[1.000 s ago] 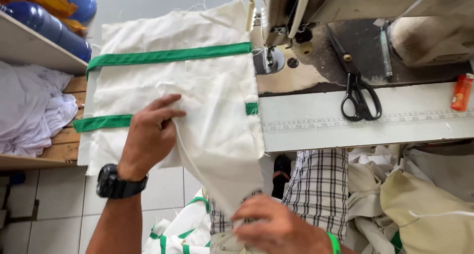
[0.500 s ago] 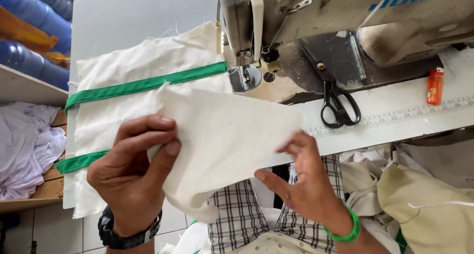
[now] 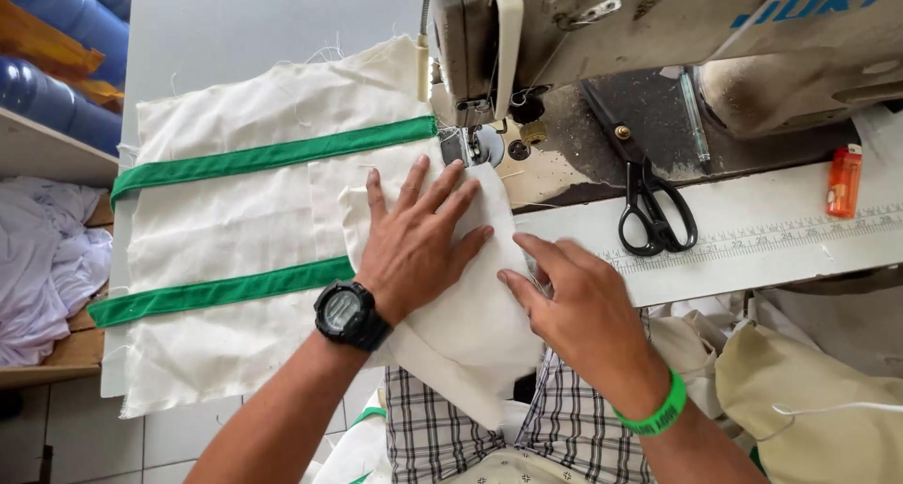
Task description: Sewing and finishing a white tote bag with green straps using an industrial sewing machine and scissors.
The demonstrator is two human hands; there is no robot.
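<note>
My left hand (image 3: 419, 239), a black watch on its wrist, lies flat with fingers spread on a loose piece of cream cloth (image 3: 475, 329) near the sewing machine's needle (image 3: 463, 136). My right hand (image 3: 578, 310), with a green wristband, presses its fingertips on the same piece at the table's front edge. Under the piece lies a larger cream fabric panel (image 3: 235, 211) crossed by two green bands (image 3: 273, 155). The piece's lower end hangs off the table over my checked lap.
A worn sewing machine (image 3: 658, 32) fills the upper right. Black scissors (image 3: 654, 211) and an orange lighter (image 3: 844, 180) lie on the white table with a ruler strip (image 3: 781, 239). White cloth sits on a shelf at left (image 3: 42, 268); beige fabric at lower right (image 3: 809, 390).
The cloth piece, held up in both hands before, now lies flat on the table by the needle. Both hands have come down onto it, palms and fingers pressing.
</note>
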